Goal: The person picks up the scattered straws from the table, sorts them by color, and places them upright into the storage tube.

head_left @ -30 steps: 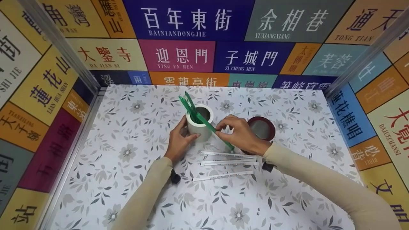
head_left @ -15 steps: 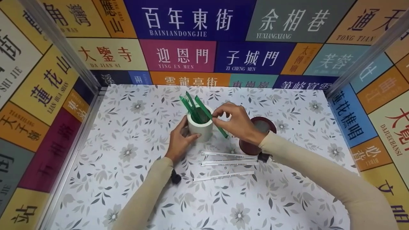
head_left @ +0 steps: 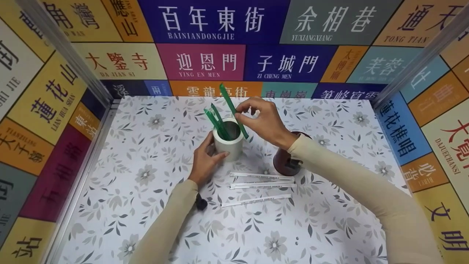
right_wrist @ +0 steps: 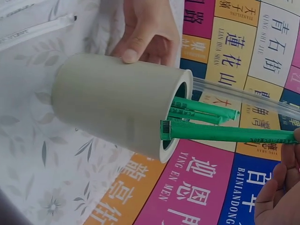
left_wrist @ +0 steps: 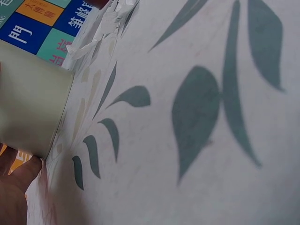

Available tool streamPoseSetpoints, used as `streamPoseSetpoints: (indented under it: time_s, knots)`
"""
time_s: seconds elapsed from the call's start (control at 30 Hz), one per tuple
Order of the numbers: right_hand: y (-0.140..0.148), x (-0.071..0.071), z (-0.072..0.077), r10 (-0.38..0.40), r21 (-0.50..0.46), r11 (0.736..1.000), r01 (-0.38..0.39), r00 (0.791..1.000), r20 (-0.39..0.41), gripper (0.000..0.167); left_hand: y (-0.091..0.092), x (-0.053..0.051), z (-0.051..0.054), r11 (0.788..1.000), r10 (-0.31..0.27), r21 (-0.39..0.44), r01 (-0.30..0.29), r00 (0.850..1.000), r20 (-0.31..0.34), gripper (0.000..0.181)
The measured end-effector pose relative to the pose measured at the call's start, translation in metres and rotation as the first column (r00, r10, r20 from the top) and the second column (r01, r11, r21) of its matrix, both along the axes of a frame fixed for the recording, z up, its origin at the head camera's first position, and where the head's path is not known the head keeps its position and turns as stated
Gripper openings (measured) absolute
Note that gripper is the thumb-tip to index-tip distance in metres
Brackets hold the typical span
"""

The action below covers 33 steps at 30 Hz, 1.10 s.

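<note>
My left hand (head_left: 204, 159) grips a pale cylindrical cup (head_left: 229, 148) that stands upright on the table; its thumb lies along the near side. Green wrapped straws (head_left: 216, 118) lean out of the cup's far left rim. Between thumb and fingertips, my right hand (head_left: 261, 119) pinches another green wrapped straw (head_left: 228, 97). In the right wrist view the lower end of this straw (right_wrist: 225, 135) sits at the cup's rim, apparently outside the opening. The left wrist view catches only the side of the cup (left_wrist: 30, 101) and a few fingers.
Several white wrapped straws (head_left: 262, 184) lie on the flower-patterned table (head_left: 227, 234) in front of the cup. A dark red cup (head_left: 283, 163) stands to the right, partly behind my right wrist. Panels with printed signs (head_left: 199, 62) wall in the back and sides.
My right hand has risen and moved away from me, lifting the pinched green straw from low across the cup to steeper, with its lower end near the rim. My left hand stays on the cup.
</note>
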State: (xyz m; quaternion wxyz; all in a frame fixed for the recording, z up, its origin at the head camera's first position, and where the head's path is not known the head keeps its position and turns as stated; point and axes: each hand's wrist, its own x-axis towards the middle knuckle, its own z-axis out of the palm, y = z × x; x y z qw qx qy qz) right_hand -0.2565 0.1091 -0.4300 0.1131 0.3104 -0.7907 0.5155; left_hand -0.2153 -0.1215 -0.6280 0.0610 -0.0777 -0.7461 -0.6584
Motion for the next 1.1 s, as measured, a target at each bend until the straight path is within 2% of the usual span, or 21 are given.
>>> streamPoseSetpoints:
  time_s: [0.27, 0.37, 0.53, 0.67, 0.77, 0.93, 1.1]
  knots:
    - [-0.009, -0.007, 0.002, -0.050, -0.074, 0.996, 0.051, 0.999, 0.012, 0.008, 0.003, 0.000, 0.001, 1.000, 0.012, 0.017, -0.012, 1.000, 0.001, 0.100]
    - [-0.010, -0.006, -0.007, -0.047, -0.081, 0.995, 0.051, 0.998, 0.046, 0.008, 0.005, 0.000, 0.002, 0.999, 0.016, 0.028, -0.016, 1.000, -0.003, 0.100]
    - [-0.007, -0.001, -0.030, -0.040, -0.059, 0.997, 0.046, 0.993, 0.107, 0.009, 0.006, -0.001, 0.002, 1.000, 0.014, 0.028, -0.014, 1.000, -0.003, 0.101]
    - [0.002, 0.005, -0.044, -0.048, -0.019, 0.999, 0.051, 0.991, 0.124, 0.013, 0.007, -0.004, 0.003, 1.000, 0.001, 0.020, -0.001, 1.000, -0.008, 0.101]
    - [0.010, 0.008, -0.050, -0.056, 0.007, 0.998, 0.056, 0.991, 0.119, 0.015, 0.006, -0.004, 0.002, 1.000, -0.001, 0.019, 0.001, 1.000, -0.012, 0.101]
    - [0.028, 0.013, -0.051, -0.062, 0.018, 0.998, 0.061, 0.990, 0.127, 0.014, 0.004, -0.002, 0.000, 0.999, -0.005, 0.048, 0.006, 1.000, -0.008, 0.099]
    - [0.052, 0.018, -0.050, -0.077, 0.032, 0.997, 0.072, 0.983, 0.169, 0.017, 0.000, 0.001, -0.003, 0.998, -0.008, 0.055, 0.008, 1.000, 0.005, 0.100]
